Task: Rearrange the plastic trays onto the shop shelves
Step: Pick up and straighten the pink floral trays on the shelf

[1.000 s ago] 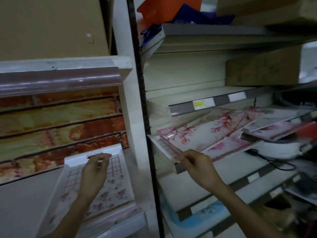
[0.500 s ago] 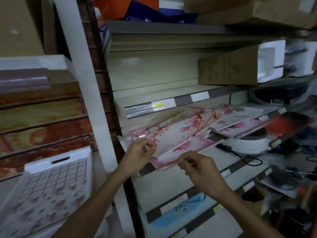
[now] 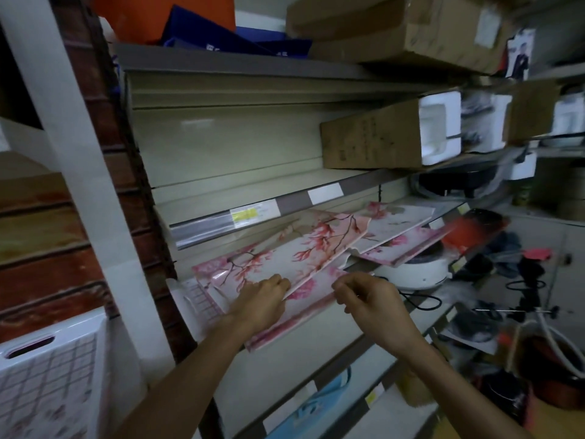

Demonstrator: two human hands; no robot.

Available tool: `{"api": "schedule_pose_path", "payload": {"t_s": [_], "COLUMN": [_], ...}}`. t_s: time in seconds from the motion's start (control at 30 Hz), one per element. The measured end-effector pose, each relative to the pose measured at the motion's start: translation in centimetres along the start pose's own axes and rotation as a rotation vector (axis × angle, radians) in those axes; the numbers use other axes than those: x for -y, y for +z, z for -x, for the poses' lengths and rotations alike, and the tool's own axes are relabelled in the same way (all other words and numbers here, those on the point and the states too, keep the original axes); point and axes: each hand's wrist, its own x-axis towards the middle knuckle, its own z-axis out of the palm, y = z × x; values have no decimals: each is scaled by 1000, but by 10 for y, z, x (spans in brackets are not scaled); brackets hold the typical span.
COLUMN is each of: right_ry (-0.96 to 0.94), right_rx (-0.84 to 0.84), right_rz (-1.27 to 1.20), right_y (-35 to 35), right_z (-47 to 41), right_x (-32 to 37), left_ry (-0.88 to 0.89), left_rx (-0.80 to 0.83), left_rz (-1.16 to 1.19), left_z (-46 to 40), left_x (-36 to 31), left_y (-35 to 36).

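A stack of plastic trays lies tilted on the middle shelf [image 3: 357,263]. On top is a tray printed with pink blossom branches [image 3: 304,245]. My left hand [image 3: 262,301] grips its front edge. Under it lies a pink flowered tray [image 3: 304,315], and my right hand [image 3: 372,301] pinches that tray's right front corner. A white grid-patterned tray [image 3: 198,301] sticks out at the bottom left of the stack. Two more flowered trays [image 3: 400,221] lean further right. Another white floral tray with a handle slot [image 3: 47,378] rests at the lower left, outside the shelves.
A white upright post [image 3: 72,153] stands left of the shelf bay. A white rice cooker [image 3: 414,272] with a black cable [image 3: 419,302] sits right of the trays. A long cardboard box [image 3: 373,137] lies on the shelf above. Cluttered goods fill the right side.
My left hand let go of the white floral tray at lower left and moved onto the blossom tray on the shelf. The view swung right. My right hand stayed at the stack's front edge.
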Motion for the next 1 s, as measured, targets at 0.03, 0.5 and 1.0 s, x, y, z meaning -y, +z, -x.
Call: {"api": "schedule_pose_path", "payload": {"t_s": [0.03, 0.5, 1.0], "right_ry": [4, 645, 738], "right_rx": [2, -30, -340], "right_rz": [3, -564, -776], "right_y": [1, 44, 87], "right_z": [-5, -104, -136], "right_x": [0, 14, 33], "left_ry": [12, 109, 153], "left_rx": [1, -109, -126], "left_rz": [5, 94, 35], "left_z": [-1, -11, 2], "left_x": [2, 24, 9], "left_y": [1, -40, -68]}}
